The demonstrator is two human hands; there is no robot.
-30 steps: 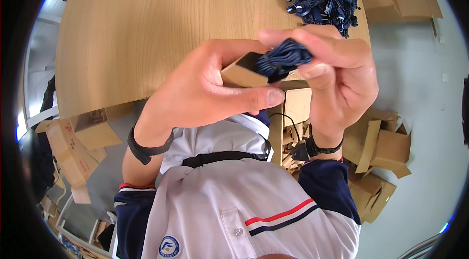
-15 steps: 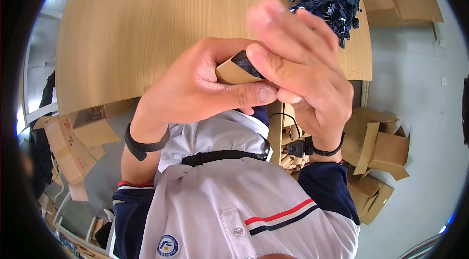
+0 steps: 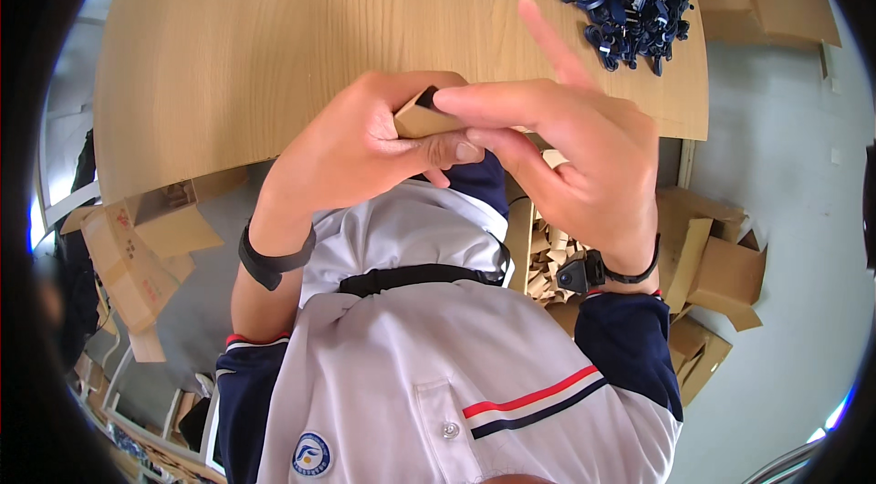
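My left hand [image 3: 342,142] is wrapped around a small brown cardboard box [image 3: 423,124], held tilted above the table's near edge. The box's upper end is uncovered, and something dark shows inside it. My right hand [image 3: 593,146] grips that end between forefinger and thumb. Its forefinger tip lies at the dark opening, while the thumb tip meets the box edge beside my left thumb. One other right finger points up, away from the box. My fingers hide the far side of the box.
Dark blue cables with plugs lie heaped on the wooden table [image 3: 274,37] at the far right: a tangled cable pile [image 3: 634,0]. Below my right wrist, several small brown cardboard pieces [image 3: 547,260] fill a space. Opened cartons [image 3: 721,274] stand at the right, another carton [image 3: 137,247] at the left.
My right hand has turned: its forefinger, instead of the thumb, is now at the box opening. Less of the dark content shows. The box has shifted slightly left.
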